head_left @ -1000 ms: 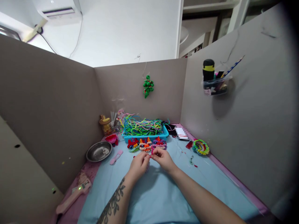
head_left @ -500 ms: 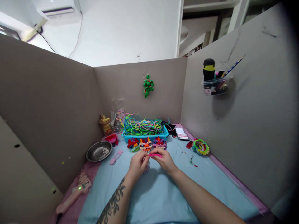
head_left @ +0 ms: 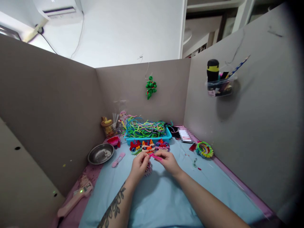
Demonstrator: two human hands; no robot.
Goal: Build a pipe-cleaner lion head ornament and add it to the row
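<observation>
Over the middle of the blue-covered table, a bright pink chenille stem (head_left: 156,157) stretches between my two hands. My left hand (head_left: 139,165) pinches one end of it with thumb and finger. Closed on the other part is my right hand (head_left: 169,163), its fingers bent around the stem. A pink and purple bumpy chenille piece (head_left: 148,169) hangs or lies just below my left hand; how it joins the hand is hidden. Right behind the hands stand three colourful chenille figures: a red one (head_left: 135,147), an orange one (head_left: 148,147) and a purple one (head_left: 162,145).
A blue tray (head_left: 148,140) heaped with chenille stems stands at the back. To the left are a metal bowl (head_left: 96,154) with small white bits, a pale pink clip-like tool (head_left: 118,160) and a pink glue gun (head_left: 76,198). A coiled yellow-green bundle (head_left: 204,149) lies right.
My hands have drawn slightly apart, and the pink stem now slants down to the right. More of the bumpy piece shows beneath my left hand.
</observation>
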